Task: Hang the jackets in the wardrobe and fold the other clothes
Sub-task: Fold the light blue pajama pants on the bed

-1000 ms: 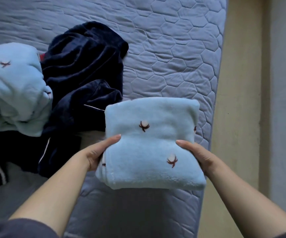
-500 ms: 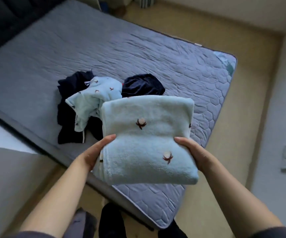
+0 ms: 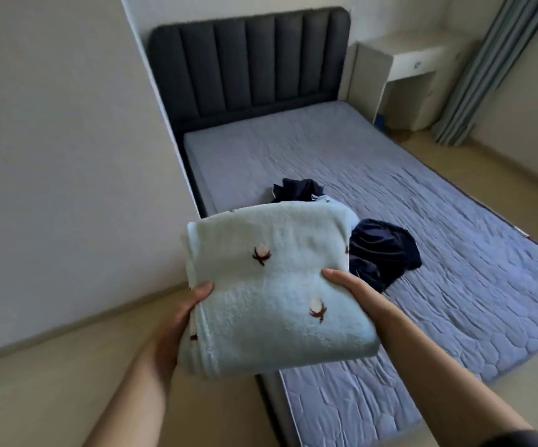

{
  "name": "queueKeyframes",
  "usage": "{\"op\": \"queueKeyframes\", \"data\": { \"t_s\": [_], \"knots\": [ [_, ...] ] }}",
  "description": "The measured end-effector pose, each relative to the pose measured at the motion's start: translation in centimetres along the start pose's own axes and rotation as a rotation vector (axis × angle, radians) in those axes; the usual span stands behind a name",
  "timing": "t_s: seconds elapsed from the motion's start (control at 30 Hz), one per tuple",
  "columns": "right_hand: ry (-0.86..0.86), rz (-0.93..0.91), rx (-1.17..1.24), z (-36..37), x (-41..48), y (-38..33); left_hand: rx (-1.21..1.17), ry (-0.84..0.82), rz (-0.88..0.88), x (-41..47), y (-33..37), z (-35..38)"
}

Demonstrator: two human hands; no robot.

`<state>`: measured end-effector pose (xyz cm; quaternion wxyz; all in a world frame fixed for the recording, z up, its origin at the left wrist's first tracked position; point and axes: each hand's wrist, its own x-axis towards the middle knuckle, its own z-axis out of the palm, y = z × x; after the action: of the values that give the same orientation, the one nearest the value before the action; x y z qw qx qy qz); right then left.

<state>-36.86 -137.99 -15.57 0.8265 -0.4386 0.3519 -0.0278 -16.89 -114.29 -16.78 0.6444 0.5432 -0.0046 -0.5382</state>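
From the head camera, the folded pale-blue fleece [image 3: 277,291] is carried in the air over the near left edge of the bed [image 3: 454,301], squarely between the two hands. The left hand [image 3: 180,321] clamps its left side and the right hand [image 3: 358,291] its right, thumbs on top, neither nearer than the other. The unfolded navy clothes [image 3: 383,253] lie on the bed just beyond, to the far right.

A light-blue fleece garment [image 3: 270,285], folded into a thick rectangular bundle and dotted with small brown cotton-boll motifs, is being held level in the air over the near edge of the grey quilted bed [image 3: 454,285], with the left hand [image 3: 177,317] and right hand [image 3: 354,290] pinching its two sides. Behind it, crumpled dark navy velvety clothes [image 3: 383,253] are lying on the bed, and a sliver of a second light-blue piece [image 3: 324,199] is showing among them.
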Motion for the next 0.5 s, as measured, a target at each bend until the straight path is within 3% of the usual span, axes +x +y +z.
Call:
{"op": "queueKeyframes", "data": {
  "t_s": [0.27,0.5],
  "knots": [
    [-0.288,0.066,-0.221,22.0,3.2,5.6,-0.206,0.157,0.222,-15.8,1.5,-18.2],
    [-0.527,0.088,-0.386,44.6,2.8,14.2,-0.362,0.496,0.384,-33.2,0.7,-34.1]
  ]
}}
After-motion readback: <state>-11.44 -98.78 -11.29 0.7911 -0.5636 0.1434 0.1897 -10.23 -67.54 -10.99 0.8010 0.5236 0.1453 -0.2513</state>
